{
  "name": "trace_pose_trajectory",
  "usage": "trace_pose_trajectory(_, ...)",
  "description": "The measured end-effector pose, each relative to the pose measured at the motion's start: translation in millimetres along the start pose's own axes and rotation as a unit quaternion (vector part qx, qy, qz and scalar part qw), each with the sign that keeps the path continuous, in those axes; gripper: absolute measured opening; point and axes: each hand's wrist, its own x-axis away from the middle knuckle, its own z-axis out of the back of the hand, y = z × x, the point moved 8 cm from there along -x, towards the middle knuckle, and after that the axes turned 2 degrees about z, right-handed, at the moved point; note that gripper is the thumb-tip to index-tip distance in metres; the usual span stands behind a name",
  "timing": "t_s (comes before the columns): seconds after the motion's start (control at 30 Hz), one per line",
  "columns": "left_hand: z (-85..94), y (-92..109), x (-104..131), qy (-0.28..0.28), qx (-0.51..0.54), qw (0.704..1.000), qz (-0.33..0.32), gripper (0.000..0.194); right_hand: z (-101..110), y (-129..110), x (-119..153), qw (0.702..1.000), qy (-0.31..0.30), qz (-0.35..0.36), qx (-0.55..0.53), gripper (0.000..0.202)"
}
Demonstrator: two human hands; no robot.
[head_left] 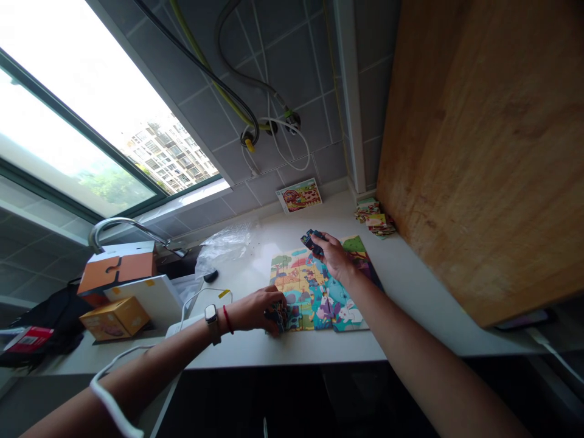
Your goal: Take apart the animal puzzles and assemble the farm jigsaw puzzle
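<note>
A colourful jigsaw puzzle point(301, 281) lies on the white counter, its pieces joined into a picture with rabbits and trees. My right hand point(332, 254) is closed on a few dark puzzle pieces point(308, 241), held above the upper part of the puzzle. At the puzzle's lower left corner, my left hand point(269, 307) curls around a clump of dark puzzle pieces point(280, 313). A watch and a red string are on the left wrist.
A picture card point(300, 196) leans on the tiled wall. Puzzle pieces point(375, 219) are piled beside a wooden board point(474, 152). Clear plastic wrap point(225, 246), boxes point(116, 317), a faucet point(130, 223) and a white cable point(107, 389) are at the left.
</note>
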Motion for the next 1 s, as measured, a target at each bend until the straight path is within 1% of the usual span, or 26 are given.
trace_pose_trajectory(0.13, 3.8, 0.8, 0.1, 0.005, -0.036, 0.999, 0.015, 0.060, 0.0, -1.0, 1.2, 1.000, 0.003, -0.001, 0.001, 0.027)
trace_pose_trajectory(0.27, 4.6, 0.6, 0.5, 0.015, -0.026, 0.999, 0.018, 0.061, -0.8, -1.8, 2.1, 1.000, -0.001, 0.001, 0.000, 0.029)
trace_pose_trajectory(0.43, 2.1, -6.1, 0.7, 0.016, -0.015, 0.999, 0.027, 0.063, -1.9, -1.7, 2.3, 1.000, -0.005, 0.000, -0.002, 0.030)
trace_pose_trajectory(0.53, 3.2, -8.1, 0.6, 0.024, -0.011, 0.999, 0.035, 0.060, -2.2, -1.4, 2.0, 1.000, -0.007, -0.001, -0.003, 0.028)
trace_pose_trajectory(0.67, 5.6, -5.7, 0.7, 0.028, -0.030, 0.998, 0.050, 0.055, -2.0, -0.9, 2.0, 1.000, -0.009, -0.002, -0.003, 0.028)
trace_pose_trajectory(0.8, 8.0, -0.6, 0.1, 0.034, -0.059, 0.997, 0.048, 0.055, -2.8, -0.6, 1.8, 1.000, -0.017, 0.001, -0.004, 0.029)
trace_pose_trajectory(1.0, 10.7, -1.9, 0.7, 0.069, -0.032, 0.996, 0.044, 0.056, -1.6, 0.7, 0.1, 1.000, -0.017, 0.003, -0.003, 0.028)
